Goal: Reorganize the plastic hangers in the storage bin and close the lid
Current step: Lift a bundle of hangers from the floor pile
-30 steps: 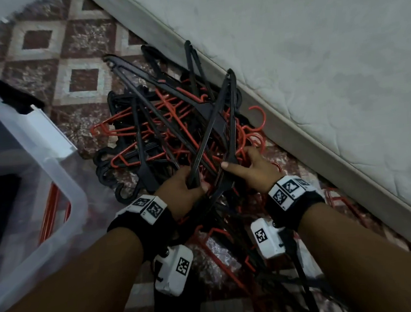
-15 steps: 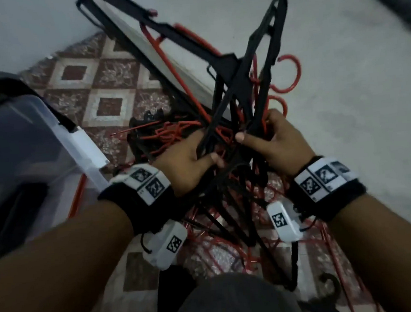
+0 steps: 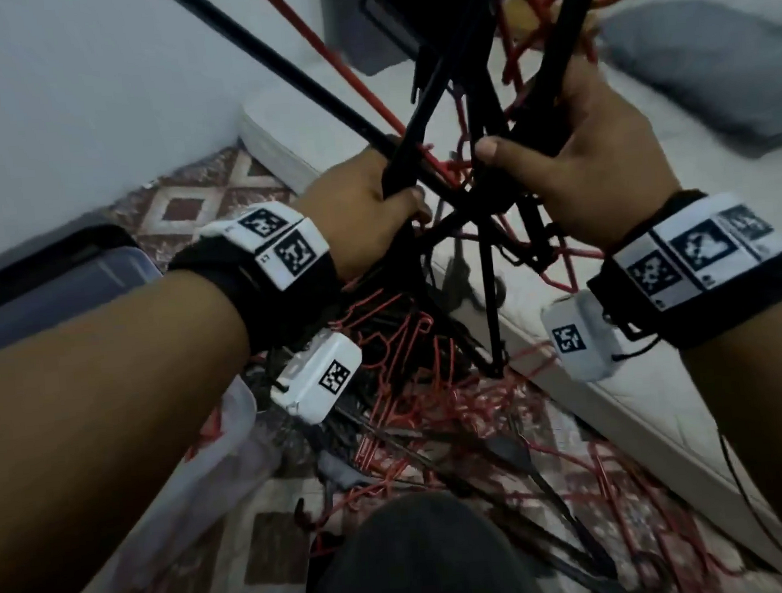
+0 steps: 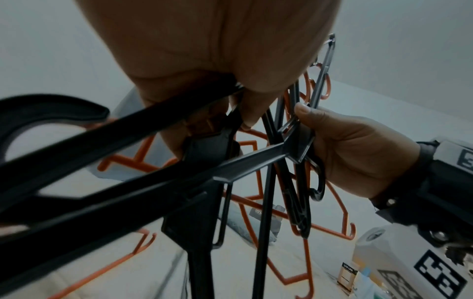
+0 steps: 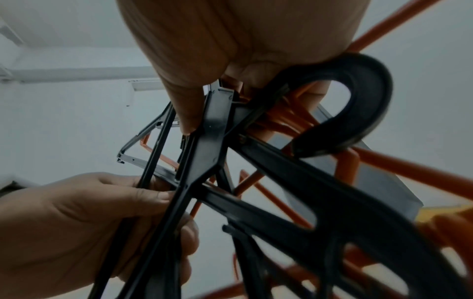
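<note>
The left hand [image 3: 363,205] is clenched round several black bars of a tangled bundle of hangers [image 3: 473,116], and the right hand [image 3: 593,158] grips the same bundle a little further along, its thumb laid across black and orange pieces. Both hold the bundle up in the air, above the floor and beside the edge of the mattress [image 3: 622,399].

The step in hand looks like lifting a handful of loose hangers clear of the heap so they can be sorted. More hangers, black and orange, lie in a heap [image 3: 435,409] on the patterned floor [image 3: 269,558] below the wrists. The storage bin [image 3: 71,293] stands at the left edge of the floor space, open as far as can be seen; its lid cannot be made out.

The next move probably calls for untangling the hooks, lining the hangers up the same way, then carrying them left into the bin. Snagged hooks could drag others along.

The head view shows the bin, the heap and the mattress, but not the fingers. The left wrist view shows the fingers [image 4: 250,105] wrapped over a wide black bar. The right wrist view shows a big black hook [image 5: 358,105] tucked against the palm, with orange hangers bunched behind it.
</note>
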{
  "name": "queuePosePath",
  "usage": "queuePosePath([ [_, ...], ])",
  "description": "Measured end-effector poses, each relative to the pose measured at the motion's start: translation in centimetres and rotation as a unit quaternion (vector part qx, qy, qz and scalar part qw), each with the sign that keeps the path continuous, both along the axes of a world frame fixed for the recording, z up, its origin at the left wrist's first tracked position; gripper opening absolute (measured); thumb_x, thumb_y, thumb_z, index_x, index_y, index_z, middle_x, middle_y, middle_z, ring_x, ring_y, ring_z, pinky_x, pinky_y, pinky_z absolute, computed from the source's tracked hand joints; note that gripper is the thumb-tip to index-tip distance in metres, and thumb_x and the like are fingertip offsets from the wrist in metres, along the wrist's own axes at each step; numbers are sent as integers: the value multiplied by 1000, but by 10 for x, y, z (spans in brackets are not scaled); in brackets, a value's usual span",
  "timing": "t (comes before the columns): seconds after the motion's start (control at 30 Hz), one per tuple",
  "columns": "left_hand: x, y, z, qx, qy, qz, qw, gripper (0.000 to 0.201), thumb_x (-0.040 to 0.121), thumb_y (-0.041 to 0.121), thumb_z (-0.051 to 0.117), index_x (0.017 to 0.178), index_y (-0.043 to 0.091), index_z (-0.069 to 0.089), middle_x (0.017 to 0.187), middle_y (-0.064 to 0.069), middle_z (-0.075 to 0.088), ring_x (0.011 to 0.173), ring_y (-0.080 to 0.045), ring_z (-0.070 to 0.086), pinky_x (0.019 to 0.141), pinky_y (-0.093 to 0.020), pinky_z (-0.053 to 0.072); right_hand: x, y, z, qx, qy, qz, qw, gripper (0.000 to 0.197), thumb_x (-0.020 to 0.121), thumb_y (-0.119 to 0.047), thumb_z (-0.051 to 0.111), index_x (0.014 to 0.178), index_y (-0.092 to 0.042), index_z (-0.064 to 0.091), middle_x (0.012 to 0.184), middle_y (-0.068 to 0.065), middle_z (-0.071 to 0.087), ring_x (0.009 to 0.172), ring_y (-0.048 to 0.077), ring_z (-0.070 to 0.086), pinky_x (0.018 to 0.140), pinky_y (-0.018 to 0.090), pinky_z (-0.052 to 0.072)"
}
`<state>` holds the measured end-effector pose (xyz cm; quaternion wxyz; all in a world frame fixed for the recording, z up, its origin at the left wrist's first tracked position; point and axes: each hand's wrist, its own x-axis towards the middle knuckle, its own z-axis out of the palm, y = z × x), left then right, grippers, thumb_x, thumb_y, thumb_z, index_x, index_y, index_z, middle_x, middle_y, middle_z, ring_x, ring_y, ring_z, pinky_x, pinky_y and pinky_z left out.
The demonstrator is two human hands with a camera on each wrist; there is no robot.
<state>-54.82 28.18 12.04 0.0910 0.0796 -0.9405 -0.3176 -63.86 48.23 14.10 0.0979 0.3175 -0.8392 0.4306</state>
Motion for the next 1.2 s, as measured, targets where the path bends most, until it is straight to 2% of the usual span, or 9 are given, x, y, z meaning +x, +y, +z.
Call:
queuePosePath([
  [0.1,-4,6,19,-20,26,2,999,34,96,40,50,126,25,56,108,9,66,97,-12,60,82,-24,43,-2,7,21,1,16,14,1000,49,81,-55,68,120,-30,51,107,-18,63,98,-2,62,87,25,53],
  [0.2,-3,11,32,-48,41,18,998,38,97,43,49,131,25,49,100,10,60,90,-12,55,77,-22,36,-1,11,36,17,24,32,999,51,85,-49,68,127,-25,51,112,-12,65,102,3,63,90,35,55],
  [0.37,0,15,34,-83,1,4,997,29,98,43,47,116,21,56,75,16,56,67,3,53,56,-13,36,-4,17,39,40,-7,46,998,51,83,-51,68,125,-28,52,111,-11,66,102,7,64,89,36,55],
  [0.5,9,7,20,-159,-107,-18,981,38,97,49,47,115,21,64,94,1,61,84,-18,55,71,-25,35,5,10,7,74,-19,18,997,48,82,-51,70,121,-28,53,88,-25,57,85,2,56,70,3,37],
  [0.67,31,-13,-22,-169,-185,-37,967,41,95,51,50,127,27,61,116,-5,67,98,-24,61,83,-30,47,25,-13,-48,90,-48,41,994,50,82,-54,68,123,-30,51,95,-22,58,87,5,58,72,22,42],
  [0.87,38,-18,-55,-143,-197,-9,970,40,93,56,51,121,29,63,91,6,59,75,-14,52,69,-25,37,28,-18,-61,150,-25,55,987,53,83,-57,64,127,-31,47,96,-20,57,85,8,56,72,27,43],
  [1.03,25,14,-57,-91,-167,-16,982,29,92,55,53,77,32,60,68,12,56,62,-12,54,54,-25,36,17,5,-32,231,17,34,972,52,82,-57,64,123,-29,48,88,-15,55,79,13,51,67,29,38],
  [1.13,19,31,-51,-56,-142,-34,988,37,94,53,51,106,24,70,91,0,71,78,-20,65,66,-31,51,18,21,-9,255,45,29,965,52,82,-54,65,123,-27,48,91,-7,60,78,17,51,66,29,35],
  [1.2,17,37,-36,-69,-116,-38,990,42,95,53,50,114,21,69,99,-4,71,85,-22,66,70,-31,50,21,27,10,246,70,22,967,50,82,-54,66,121,-27,49,93,-2,64,80,23,56,65,29,35],
])
